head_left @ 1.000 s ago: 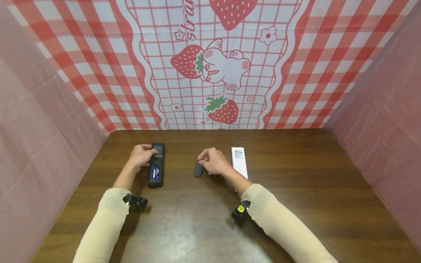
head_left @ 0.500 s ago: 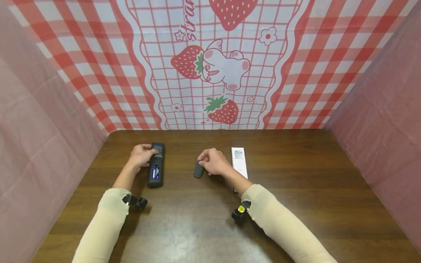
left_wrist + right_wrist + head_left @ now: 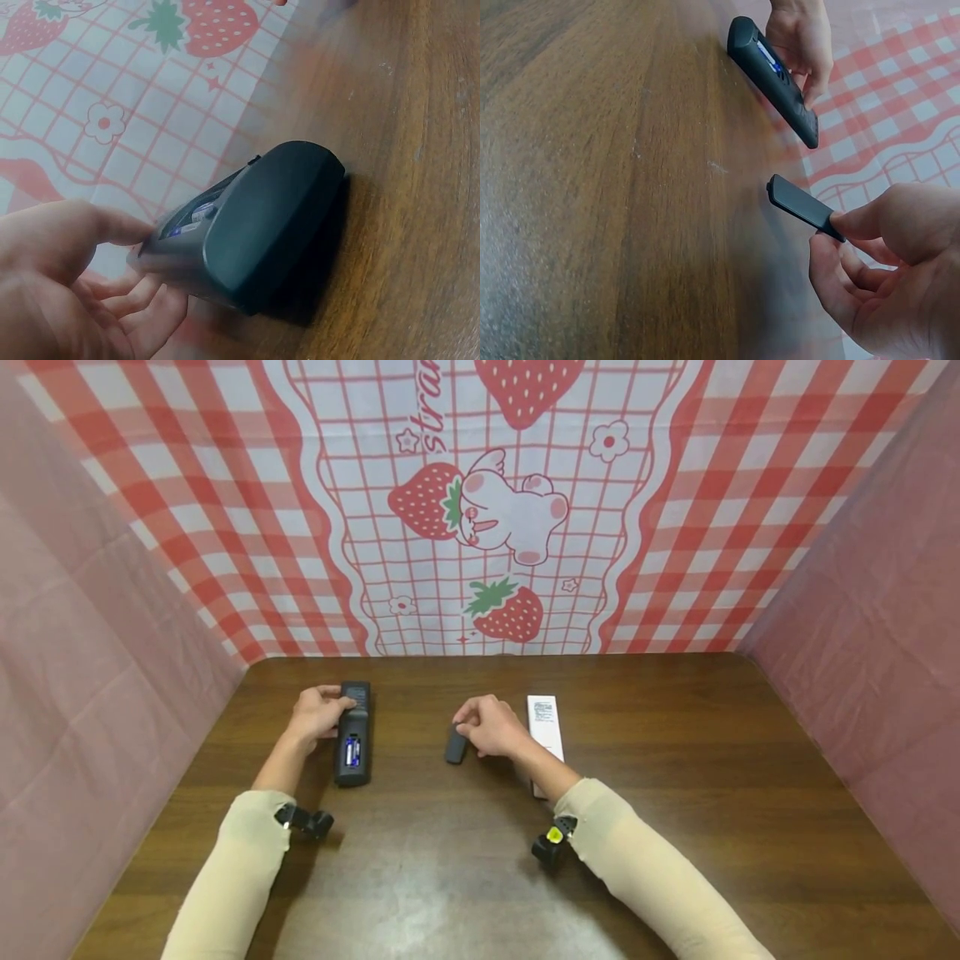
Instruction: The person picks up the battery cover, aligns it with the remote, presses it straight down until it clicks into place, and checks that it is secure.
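Note:
My left hand (image 3: 315, 713) grips a black remote control (image 3: 353, 727) near its far end, thumb on the back and fingers beneath. The remote lies face down, its battery compartment uncovered, with two blue-and-silver batteries (image 3: 352, 752) inside. In the left wrist view the remote's rounded near end (image 3: 274, 217) looks slightly raised above the wood. Between thumb and fingers, my right hand (image 3: 491, 727) pinches one end of a dark battery cover (image 3: 455, 746). The right wrist view shows that cover (image 3: 802, 203) held apart from the remote, a short way to its right.
A white remote control (image 3: 546, 727) with a printed label lies behind my right wrist, partly hidden by the forearm. The brown wooden table (image 3: 420, 860) ends at a strawberry-patterned checked cloth (image 3: 487, 510), with pink cloth at both sides.
The black remote and my left hand have shifted slightly left and away from me. My right hand has barely moved, still holding the battery cover.

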{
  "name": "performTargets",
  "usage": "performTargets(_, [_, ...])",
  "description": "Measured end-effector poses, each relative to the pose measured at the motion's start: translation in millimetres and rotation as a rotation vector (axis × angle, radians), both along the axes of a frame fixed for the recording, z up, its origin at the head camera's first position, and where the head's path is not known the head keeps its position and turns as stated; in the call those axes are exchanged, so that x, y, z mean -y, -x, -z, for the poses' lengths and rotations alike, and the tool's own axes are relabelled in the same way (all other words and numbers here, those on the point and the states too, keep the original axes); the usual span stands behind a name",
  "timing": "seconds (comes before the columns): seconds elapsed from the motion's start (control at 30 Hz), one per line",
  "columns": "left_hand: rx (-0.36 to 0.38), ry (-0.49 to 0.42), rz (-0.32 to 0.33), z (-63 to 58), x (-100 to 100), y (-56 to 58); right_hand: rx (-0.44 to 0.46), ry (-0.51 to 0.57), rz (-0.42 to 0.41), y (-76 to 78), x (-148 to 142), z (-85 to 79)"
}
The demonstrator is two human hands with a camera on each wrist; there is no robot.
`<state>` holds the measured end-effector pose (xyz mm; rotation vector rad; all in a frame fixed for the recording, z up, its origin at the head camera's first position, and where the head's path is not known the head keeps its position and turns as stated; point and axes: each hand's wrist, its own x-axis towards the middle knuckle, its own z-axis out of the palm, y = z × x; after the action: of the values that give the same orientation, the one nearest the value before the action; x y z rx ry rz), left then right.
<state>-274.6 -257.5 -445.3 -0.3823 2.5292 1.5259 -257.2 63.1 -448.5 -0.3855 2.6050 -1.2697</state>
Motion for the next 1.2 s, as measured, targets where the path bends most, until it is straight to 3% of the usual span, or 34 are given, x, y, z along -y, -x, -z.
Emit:
performTargets(0.43, [-0.021,-0.022,0.001,-4.3,-2,-0.3,-0.016,0.011,0.001,-2.7,1,-0.6])
performTargets(0.87, [-0.033,-0.063,-0.009,-13.5,-3,-0.1,-0.026,0.003,-0.017,-1.1,2,-11.6])
performTargets(1.2, [-0.042,-0.092,-0.009,-11.9,-5,-0.1,-0.035,0.004,-0.020,-5.2,3,-15.5])
